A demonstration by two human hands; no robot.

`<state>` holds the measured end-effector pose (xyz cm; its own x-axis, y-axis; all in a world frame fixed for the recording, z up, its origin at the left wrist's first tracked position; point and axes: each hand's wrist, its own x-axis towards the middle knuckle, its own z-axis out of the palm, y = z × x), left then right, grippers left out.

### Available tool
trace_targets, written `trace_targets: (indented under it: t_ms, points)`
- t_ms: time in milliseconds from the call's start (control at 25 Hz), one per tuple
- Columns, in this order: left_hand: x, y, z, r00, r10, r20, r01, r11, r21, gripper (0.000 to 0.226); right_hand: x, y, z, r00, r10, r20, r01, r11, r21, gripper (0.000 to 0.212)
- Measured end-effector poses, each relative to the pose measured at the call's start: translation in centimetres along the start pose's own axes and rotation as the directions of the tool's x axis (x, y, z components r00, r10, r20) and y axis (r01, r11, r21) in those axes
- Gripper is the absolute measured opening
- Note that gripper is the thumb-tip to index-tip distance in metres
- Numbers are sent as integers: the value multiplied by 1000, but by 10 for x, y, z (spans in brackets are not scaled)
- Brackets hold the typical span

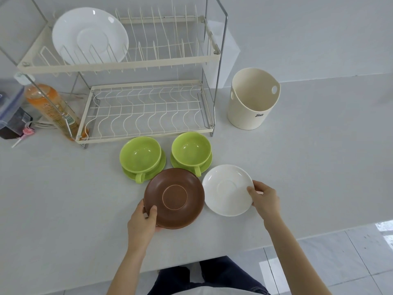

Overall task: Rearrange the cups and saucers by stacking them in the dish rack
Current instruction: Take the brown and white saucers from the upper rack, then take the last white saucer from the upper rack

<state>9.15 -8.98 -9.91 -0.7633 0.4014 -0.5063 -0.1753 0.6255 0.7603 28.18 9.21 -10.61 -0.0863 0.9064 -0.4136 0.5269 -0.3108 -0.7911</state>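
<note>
My left hand [144,218] grips the near-left rim of a brown saucer [174,198] on the counter. My right hand [263,198] pinches the right rim of a white saucer [226,189] beside it. Behind them stand two green cups, the left green cup [140,154] and the right green cup [191,149], each on a green saucer, handles pointing toward me. The two-tier dish rack [146,136] stands at the back. A white saucer [89,35] leans upright in the left slots of its upper tier. The lower tier holds nothing.
A cream utensil holder [251,103] stands right of the rack. Left of the rack are an orange bottle [51,109], a clear box [9,103] and small pink items. The counter's front edge runs just below my forearms.
</note>
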Motion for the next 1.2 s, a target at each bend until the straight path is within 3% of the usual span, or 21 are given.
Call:
trace_targets:
  t_ms: [400,680,880,1200]
  points:
    - [3,2,1,986,140,-93,-94,918,384,48,-9,4,7,993,-87,74,108,930,-350,47]
    - [1,0,8,955,297,12,-229,709,666,53,-23,-2,14,961,-216,172,273,837,-474,54]
    - [1,7,9,928,364,81,-326,684,652,51,-25,-20,15,933,-271,237,353,814,-462,56]
    - [1,73,-21,836,548,-18,-449,704,550,38,-21,-83,15,854,-407,325,518,730,-445,52]
